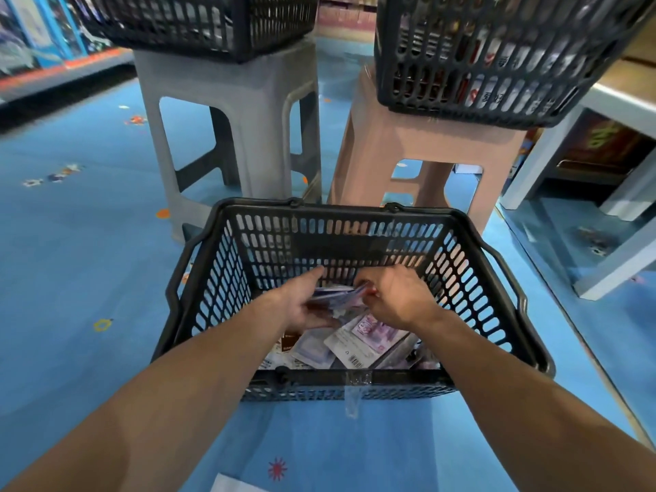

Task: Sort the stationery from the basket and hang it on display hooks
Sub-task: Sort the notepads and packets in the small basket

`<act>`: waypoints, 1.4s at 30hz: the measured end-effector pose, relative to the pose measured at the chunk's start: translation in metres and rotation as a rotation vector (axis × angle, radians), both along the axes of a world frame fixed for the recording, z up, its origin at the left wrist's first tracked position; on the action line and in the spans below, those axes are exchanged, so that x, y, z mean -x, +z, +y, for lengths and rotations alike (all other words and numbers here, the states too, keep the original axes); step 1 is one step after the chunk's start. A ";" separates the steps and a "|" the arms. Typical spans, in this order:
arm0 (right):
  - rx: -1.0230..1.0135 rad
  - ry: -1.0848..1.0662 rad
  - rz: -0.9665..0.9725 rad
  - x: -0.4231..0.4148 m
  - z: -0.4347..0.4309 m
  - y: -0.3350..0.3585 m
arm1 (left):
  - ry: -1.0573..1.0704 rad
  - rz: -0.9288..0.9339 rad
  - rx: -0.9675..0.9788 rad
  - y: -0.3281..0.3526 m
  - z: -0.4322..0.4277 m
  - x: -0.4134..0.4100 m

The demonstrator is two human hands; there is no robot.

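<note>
Both grips are down inside the black slotted plastic basket (pixel 220 289) on the blue floor (pixel 88 243). Your left grip (pixel 301 307) has its fingers curled under a fanned bundle of flat stationery packets (pixel 340 296) and holds it off the pile. Your right grip (pixel 394 296) has its fingers curled onto the bundle's right end. It reads as a pinch, but the thumb is hidden. More loose carded packets (pixel 369 335) lie flat on the basket bottom, nearer you.

Step in hand, my read: grouping like with like before hanging.
- Keep left as the holder and let right peel off one card at a time.
- Square the hang-hole ends now. It should save fumbling at the hooks.
- Don't squeeze the fan, since slick film packs will likely slide out sideways.

Edges and room:
- The basket's far wall sits just beyond your knuckles, so lift straight up, not forward.
- A clear plastic strip (pixel 353 395) is draped over the near rim and could snag a wrist.
- Ahead-left, a grey plastic stool (pixel 227 83) carries a second black basket (pixel 198 26).
- Ahead-right, a pink plastic stool (pixel 426 143) carries a third black basket (pixel 497 65) holding packets.
- Both stools stand just behind the floor basket, so don't swing up into them.
- There's open floor to the left, while a white shelf frame (pixel 553 150) crowds the right.
- No display hooks in view.
</note>
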State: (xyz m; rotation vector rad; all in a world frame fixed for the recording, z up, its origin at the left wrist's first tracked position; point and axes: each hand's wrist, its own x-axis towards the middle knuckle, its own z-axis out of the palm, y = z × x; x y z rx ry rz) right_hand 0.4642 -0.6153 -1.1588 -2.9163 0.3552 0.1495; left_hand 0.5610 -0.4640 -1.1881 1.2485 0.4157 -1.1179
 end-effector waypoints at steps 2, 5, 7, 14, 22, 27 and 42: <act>-0.096 -0.005 0.016 -0.003 -0.002 -0.005 | 0.037 -0.062 0.001 0.002 0.001 0.000; -0.110 0.062 0.134 -0.004 -0.005 -0.020 | 0.036 -0.217 -0.155 -0.006 0.000 -0.003; -0.053 0.083 0.188 -0.004 -0.010 -0.028 | 0.027 -0.362 -0.280 -0.014 0.000 -0.010; -0.331 -0.204 0.043 -0.002 -0.028 -0.017 | 0.001 -0.553 -0.359 -0.016 0.019 -0.024; -1.029 -0.518 -0.245 -0.016 -0.023 -0.006 | 0.058 -0.481 -0.112 0.004 0.040 -0.031; -1.312 -0.569 -0.306 -0.011 -0.004 0.014 | 0.008 -0.412 0.097 0.028 0.048 -0.024; -1.477 -0.458 -0.227 -0.007 0.008 0.021 | 0.008 -0.363 0.106 0.046 0.062 -0.018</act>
